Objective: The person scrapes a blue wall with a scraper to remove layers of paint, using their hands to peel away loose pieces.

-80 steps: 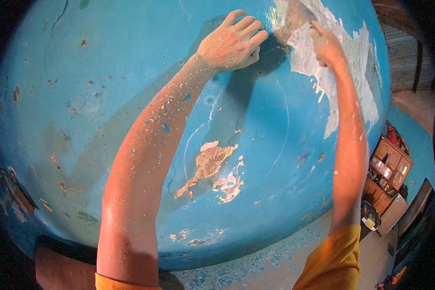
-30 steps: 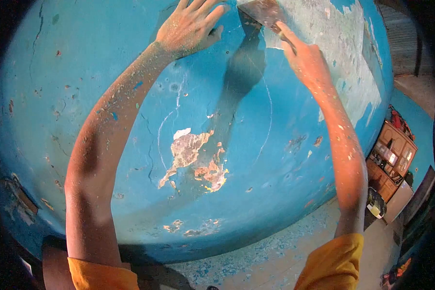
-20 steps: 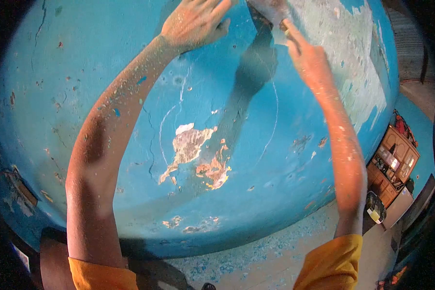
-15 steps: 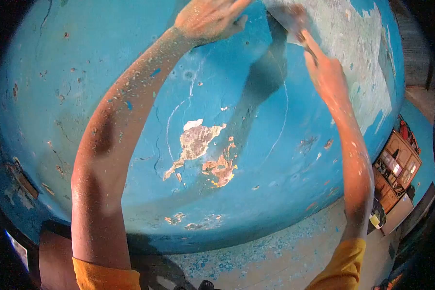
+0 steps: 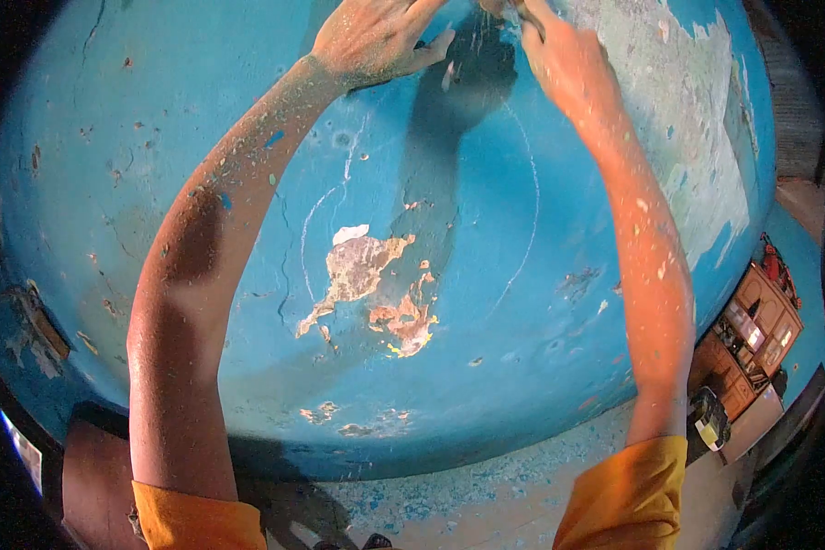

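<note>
Blue paint, cracked and scuffed, covers the broad, curved-looking wall [image 5: 110,211] from the left edge on. The person's dust-speckled bare left hand [image 5: 371,38] lies spread on it, palm inward, its fingertips cut off by the upper edge. Below and between the arms is a jagged, brown-and-white chipped patch [image 5: 362,266]. Next, at the top, comes what looks like a flat, brownish scraper [image 5: 493,7], blurred and mostly out of view; whether it touches the paint cannot be told. The bare right hand [image 5: 573,69] has its fingers curled round it. Beyond lies a large, ragged, grey-white stripped area [image 5: 678,110], then a brown wooden cabinet [image 5: 752,335]. With the left thumb so near, a blade skidding off a hard paint edge could nick it; too steep an angle could gouge the wall.
</note>
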A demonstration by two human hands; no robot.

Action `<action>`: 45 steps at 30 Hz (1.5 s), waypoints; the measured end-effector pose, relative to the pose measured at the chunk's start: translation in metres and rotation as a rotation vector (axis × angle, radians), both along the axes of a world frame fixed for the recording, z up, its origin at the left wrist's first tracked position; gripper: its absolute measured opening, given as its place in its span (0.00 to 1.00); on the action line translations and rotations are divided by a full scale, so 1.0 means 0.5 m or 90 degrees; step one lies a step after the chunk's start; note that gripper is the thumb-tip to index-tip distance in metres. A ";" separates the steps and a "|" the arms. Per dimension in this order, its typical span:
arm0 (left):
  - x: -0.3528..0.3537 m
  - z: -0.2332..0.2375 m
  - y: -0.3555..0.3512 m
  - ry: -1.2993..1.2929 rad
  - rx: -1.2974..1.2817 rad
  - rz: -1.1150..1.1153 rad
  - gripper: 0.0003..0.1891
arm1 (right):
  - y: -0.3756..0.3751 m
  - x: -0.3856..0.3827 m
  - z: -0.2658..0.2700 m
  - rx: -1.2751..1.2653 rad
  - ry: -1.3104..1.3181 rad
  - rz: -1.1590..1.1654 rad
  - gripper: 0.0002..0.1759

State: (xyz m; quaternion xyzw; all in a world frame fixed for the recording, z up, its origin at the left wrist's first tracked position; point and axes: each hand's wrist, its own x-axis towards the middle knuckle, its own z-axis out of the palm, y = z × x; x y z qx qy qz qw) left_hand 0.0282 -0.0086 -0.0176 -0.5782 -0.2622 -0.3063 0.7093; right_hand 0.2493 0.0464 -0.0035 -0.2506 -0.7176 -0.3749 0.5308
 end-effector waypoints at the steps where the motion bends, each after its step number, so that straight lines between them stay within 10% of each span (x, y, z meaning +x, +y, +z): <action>1: -0.002 -0.001 -0.003 0.001 0.004 -0.010 0.31 | -0.033 0.004 0.010 -0.018 -0.007 0.019 0.23; 45: -0.010 0.002 0.001 -0.002 0.014 -0.060 0.34 | 0.001 0.008 -0.089 -0.130 0.039 -0.092 0.26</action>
